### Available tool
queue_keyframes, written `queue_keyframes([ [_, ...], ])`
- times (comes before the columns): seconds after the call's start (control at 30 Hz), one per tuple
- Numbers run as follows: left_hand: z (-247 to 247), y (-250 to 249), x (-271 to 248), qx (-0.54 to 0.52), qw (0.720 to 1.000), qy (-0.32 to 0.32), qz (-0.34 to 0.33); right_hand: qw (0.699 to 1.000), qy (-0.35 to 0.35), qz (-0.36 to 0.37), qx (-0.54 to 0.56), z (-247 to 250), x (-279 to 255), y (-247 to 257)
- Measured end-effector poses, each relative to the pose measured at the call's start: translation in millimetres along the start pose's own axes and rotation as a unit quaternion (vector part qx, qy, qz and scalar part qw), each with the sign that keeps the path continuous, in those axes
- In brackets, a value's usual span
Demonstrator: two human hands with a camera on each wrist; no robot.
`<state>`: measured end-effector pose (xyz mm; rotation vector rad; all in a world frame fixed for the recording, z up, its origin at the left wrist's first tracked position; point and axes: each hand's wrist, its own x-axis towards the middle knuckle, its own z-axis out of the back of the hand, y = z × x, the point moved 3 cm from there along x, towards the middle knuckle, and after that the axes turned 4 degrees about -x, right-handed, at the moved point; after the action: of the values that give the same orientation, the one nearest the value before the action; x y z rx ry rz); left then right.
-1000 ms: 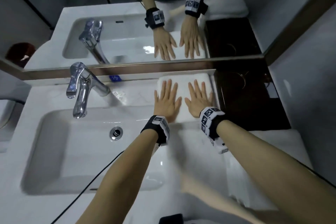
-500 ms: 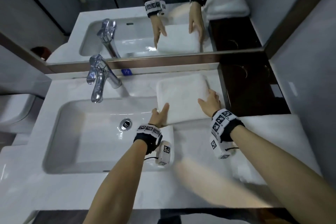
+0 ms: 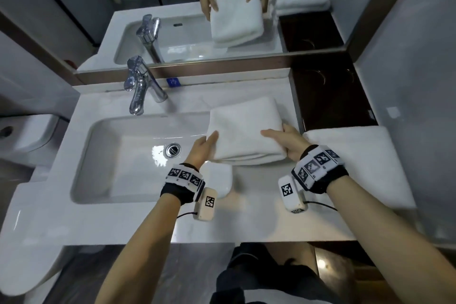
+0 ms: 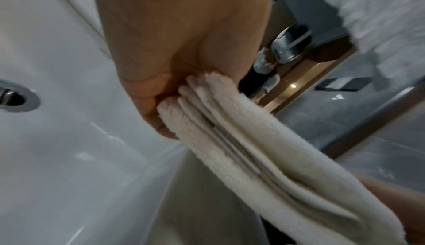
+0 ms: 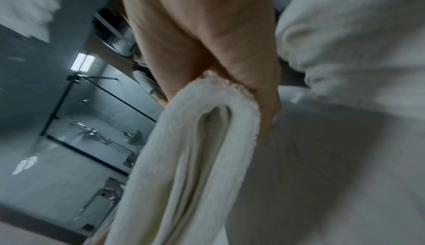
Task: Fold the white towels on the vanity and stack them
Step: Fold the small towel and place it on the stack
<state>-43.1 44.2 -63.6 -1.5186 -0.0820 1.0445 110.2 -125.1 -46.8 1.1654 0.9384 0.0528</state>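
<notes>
A folded white towel [image 3: 244, 128] is held up off the vanity [image 3: 222, 227], tilted over the basin's right end. My left hand [image 3: 204, 147] pinches its near left corner, thumb on top; the left wrist view shows the layered towel edge [image 4: 230, 139] between thumb and fingers [image 4: 147, 107]. My right hand [image 3: 283, 139] grips the near right corner, and the right wrist view shows the towel's rounded fold [image 5: 202, 139] clamped in that hand [image 5: 230, 58]. Another white towel [image 3: 355, 163] lies flat on the counter at the right.
A chrome faucet [image 3: 139, 86] stands behind the white basin [image 3: 103, 155] with its drain [image 3: 173, 149]. A mirror [image 3: 197, 32] rises at the back. A dark wood shelf [image 3: 328, 96] lies at the back right. A toilet [image 3: 27, 133] sits at the far left.
Both hands went from pressing flat on the towel to gripping its near corners. The towel has been lifted off the counter and drawn toward me.
</notes>
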Motion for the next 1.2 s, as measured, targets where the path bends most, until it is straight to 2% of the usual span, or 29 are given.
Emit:
queue_keyframes([
  [0.2,-50.8,-20.0,-69.7,-0.026,0.995,0.021,-0.094,0.995,-0.001,0.096,-0.023,68.8,-63.1,8.8],
  [0.4,-144.5,-18.4,-111.8,0.001,0.989,0.035,-0.145,0.984,-0.116,0.116,-0.076,168.0,-113.6,-8.2],
  [0.57,-204.9,-10.9,-130.2,0.016,0.988,0.051,-0.146,0.966,-0.194,0.116,-0.127,216.2,-133.2,-32.0],
  [0.67,-222.0,-0.3,-130.8,0.036,0.989,0.041,-0.14,0.953,-0.218,0.109,-0.18,226.1,-133.5,-44.7],
  [0.77,-232.5,8.2,-123.8,0.096,0.989,0.033,-0.105,0.945,-0.233,0.096,-0.208,226.6,-127.5,-52.8],
  [0.83,-235.5,11.4,-118.7,0.155,0.985,0.02,-0.073,0.944,-0.228,0.068,-0.231,223.5,-122.9,-59.0],
  [0.93,-233.1,8.4,-116.0,0.217,0.974,0.009,-0.069,0.938,-0.217,0.029,-0.269,218.8,-120.2,-68.6],
  [1.07,-216.8,16.6,-116.0,0.207,0.977,0.019,-0.052,0.937,-0.19,0.033,-0.292,210.8,-124.7,-76.6],
  [1.2,-175.1,38.8,-124.0,0.188,0.982,0.008,-0.026,0.946,-0.136,0.051,-0.29,183.6,-133.9,-86.6],
])
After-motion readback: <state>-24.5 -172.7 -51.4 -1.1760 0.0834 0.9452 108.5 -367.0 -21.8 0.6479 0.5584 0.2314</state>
